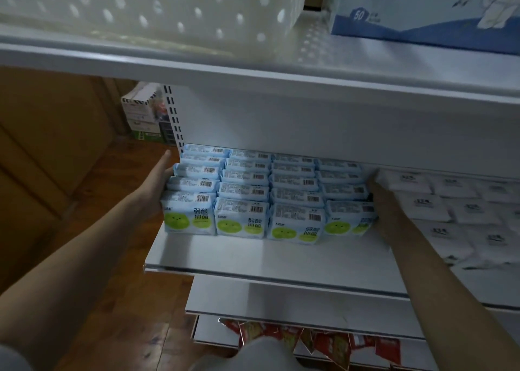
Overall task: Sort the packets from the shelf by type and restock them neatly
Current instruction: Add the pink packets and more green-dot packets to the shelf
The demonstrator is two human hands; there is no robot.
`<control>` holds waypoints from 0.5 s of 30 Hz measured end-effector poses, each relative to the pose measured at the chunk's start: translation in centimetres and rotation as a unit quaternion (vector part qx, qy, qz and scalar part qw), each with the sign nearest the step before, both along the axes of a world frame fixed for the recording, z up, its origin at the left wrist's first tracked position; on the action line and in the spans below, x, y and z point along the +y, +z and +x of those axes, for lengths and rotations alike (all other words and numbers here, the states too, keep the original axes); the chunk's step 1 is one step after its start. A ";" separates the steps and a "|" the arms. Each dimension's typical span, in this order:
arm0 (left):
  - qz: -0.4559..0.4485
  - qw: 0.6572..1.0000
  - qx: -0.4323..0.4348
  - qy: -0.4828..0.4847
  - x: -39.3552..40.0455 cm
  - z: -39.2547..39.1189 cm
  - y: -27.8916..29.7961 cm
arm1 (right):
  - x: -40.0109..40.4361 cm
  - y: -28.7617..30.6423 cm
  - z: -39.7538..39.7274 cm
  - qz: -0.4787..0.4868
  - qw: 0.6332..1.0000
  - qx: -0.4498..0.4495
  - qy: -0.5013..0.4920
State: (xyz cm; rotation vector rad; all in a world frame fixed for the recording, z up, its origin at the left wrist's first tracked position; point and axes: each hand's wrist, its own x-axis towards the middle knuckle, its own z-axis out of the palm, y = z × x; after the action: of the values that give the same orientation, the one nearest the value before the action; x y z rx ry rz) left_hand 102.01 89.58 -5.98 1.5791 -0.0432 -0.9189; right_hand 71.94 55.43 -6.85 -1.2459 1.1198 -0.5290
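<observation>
Head view: a block of blue packets (264,196) is squeezed from both sides on the middle shelf (281,258). The left hand (161,173) is laid flat with straight fingers against the block's left end. The right hand (375,193) is wedged between the block's right end and the white packets (464,210), and its fingers can't be made out (too dark in there). If the block gets pressed too hard, the front row could probably be buckled up or tipped forward, since bare shelf is left ahead of the block. The white packets could also be nudged out of line.
</observation>
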 end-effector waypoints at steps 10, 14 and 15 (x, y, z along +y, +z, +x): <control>-0.002 1.000 -0.021 -0.009 -1.3 -1.4 0.5 | 3.1 1.0 1.5 0.008 1.000 -0.018 -0.002; 0.006 1.000 -0.008 -0.007 -1.0 -1.2 0.8 | 3.0 1.3 1.3 0.001 1.000 0.001 0.019; 0.003 1.000 -0.004 -0.011 -0.8 -1.1 0.9 | 2.9 1.2 1.2 -0.025 0.999 0.018 0.024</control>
State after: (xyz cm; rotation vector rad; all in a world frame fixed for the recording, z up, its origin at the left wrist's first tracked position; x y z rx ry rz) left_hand 100.95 88.78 -5.09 1.5914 -0.0629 -0.9308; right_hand 73.11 58.31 -5.65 -1.3272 1.1104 -0.5030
